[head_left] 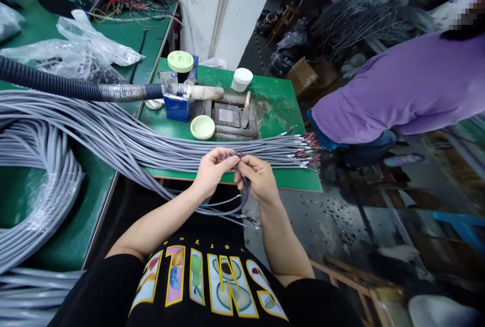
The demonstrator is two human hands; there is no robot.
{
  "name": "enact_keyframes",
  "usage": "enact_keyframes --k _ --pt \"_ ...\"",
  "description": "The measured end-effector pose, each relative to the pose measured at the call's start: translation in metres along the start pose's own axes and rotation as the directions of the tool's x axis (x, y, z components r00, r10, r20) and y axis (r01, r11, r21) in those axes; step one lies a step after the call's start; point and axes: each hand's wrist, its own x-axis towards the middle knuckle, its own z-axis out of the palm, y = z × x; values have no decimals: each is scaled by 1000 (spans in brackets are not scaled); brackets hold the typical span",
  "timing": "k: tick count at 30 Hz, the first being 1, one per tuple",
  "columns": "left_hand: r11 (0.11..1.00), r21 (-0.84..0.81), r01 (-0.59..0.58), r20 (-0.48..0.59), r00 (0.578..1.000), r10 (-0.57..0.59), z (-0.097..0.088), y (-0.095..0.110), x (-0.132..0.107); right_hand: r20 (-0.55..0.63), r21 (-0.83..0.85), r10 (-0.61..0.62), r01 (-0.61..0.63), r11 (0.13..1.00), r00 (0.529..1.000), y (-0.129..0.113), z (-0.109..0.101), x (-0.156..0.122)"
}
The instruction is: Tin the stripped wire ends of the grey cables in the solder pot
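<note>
In front of my chest, at the front edge of the green bench, both hands meet at the end of one grey cable (pixel 245 193). My left hand (pixel 212 169) has thumb and fingers pinched on its thin coloured wires (pixel 241 153). My right hand (pixel 260 178) is closed around the cable end, which bends down below the fingers. The exact grip on each wire is too small to make out. Behind my hands lies a long bundle of grey cables (pixel 182 149), its stripped red and dark wire ends (pixel 308 151) fanned out at the right.
A small metal pot (pixel 226 115) sits in a sooty frame, a scraper (pixel 245 110) beside it. Around it are a pale green lid (pixel 202 128), a white tub (pixel 242 80) and a black hose (pixel 113 92). Coiled cables (pixel 56 185) lie left. A person in purple (pixel 394 94) stands right.
</note>
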Motion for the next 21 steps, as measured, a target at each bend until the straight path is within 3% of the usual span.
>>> enact_keyframes --k 5,8,21 --pt "986 141 -90 12 996 89 -1 6 1 -37 -207 -108 98 973 993 -3 7 -4" --pt "983 146 -112 25 994 109 -4 8 3 -70 -253 -141 119 960 988 -3 9 -5" --pt "999 -34 32 39 999 -31 -14 2 7 -103 -255 -146 116 960 984 -5 10 -7"
